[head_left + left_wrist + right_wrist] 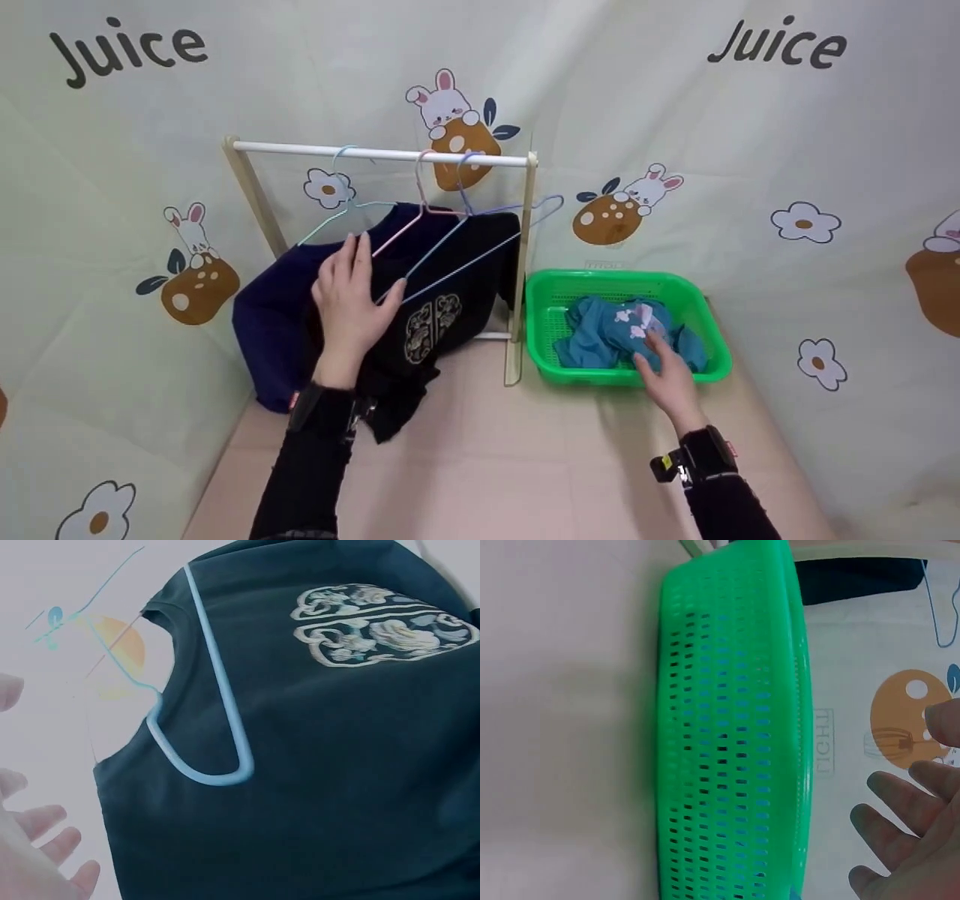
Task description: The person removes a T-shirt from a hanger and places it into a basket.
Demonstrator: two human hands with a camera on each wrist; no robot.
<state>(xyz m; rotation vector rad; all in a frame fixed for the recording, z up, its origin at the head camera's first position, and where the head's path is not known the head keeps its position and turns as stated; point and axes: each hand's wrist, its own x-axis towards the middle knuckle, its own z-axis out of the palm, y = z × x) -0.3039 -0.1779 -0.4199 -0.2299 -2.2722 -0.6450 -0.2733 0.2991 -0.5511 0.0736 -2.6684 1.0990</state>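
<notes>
My left hand (pixel 349 300), fingers extended, is in front of the black shirt (pixel 480 315) on the rack, beside the left end of a blue hanger (pixel 461 267). In the left wrist view its spread fingers are apart from that hanger (pixel 220 675), which lies across the shirt front with no garment on it. The right hand (pixel 671 382) hovers with loose fingers over the near rim of a green basket (pixel 551 373). Inside lies a crumpled teal garment (pixel 600 330) with pale flower prints. The right wrist view shows that hand empty beside the basket wall.
A wooden rack with a white rod (pixel 285 148) carries a mint hanger (pixel 324 227), a pink hanger (pixel 421 187) and the blue one. A navy garment (pixel 270 322) hangs at the left. Printed cloth walls (pixel 750 150) enclose the table (pixel 525 465).
</notes>
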